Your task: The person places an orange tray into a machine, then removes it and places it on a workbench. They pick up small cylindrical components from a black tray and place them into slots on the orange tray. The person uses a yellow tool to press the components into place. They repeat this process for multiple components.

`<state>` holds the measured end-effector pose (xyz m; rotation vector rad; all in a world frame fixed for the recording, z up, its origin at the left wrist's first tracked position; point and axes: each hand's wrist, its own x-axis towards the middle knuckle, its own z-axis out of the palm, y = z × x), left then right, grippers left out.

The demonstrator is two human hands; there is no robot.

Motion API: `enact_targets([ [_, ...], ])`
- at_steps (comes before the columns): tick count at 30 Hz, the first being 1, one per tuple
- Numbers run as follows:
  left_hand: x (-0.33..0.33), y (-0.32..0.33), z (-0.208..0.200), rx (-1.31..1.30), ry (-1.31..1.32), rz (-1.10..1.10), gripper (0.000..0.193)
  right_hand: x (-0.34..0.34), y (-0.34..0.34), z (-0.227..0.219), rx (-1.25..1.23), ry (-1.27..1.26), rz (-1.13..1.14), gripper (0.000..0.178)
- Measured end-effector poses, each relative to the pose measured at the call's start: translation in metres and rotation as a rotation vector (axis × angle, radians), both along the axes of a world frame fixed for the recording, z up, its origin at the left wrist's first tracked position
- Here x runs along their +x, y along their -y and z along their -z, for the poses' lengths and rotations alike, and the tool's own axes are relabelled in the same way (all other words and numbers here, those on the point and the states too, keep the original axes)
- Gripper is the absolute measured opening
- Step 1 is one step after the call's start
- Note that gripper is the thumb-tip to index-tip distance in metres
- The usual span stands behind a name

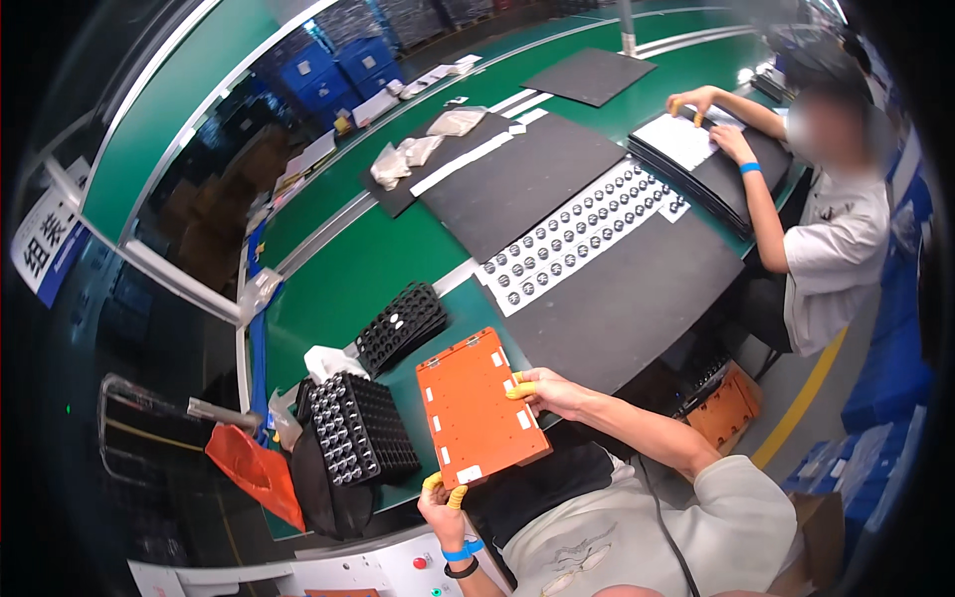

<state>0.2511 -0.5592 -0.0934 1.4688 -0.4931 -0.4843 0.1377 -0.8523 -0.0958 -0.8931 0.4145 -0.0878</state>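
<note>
Orange panel [482, 413], one: right of the black tray stack [396, 440]. My left fingers [457, 497] grip its lower corner; my right fingers [519, 391], the edge away from the stack. Risk: a slipping corner grip could swing it into the stack.

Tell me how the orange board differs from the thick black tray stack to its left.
The orange board has a mostly flat face with white patches; the black tray stack shows rows of round cells. The left hand and right hand hold the orange board; neither holds the black tray stack. Both look roughly rectangular.
</note>
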Motion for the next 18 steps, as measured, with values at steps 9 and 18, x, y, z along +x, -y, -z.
enact_targets([
  [9,0.032,0.018,0.007,0.354,0.617,0.019,0.055,-0.018,-0.031,-0.052,-1.083,-0.093,0.121,0.102],
  [18,0.037,0.025,0.028,0.336,0.844,0.088,0.049,-0.007,-0.071,0.006,-1.925,0.167,-0.057,0.1],
])
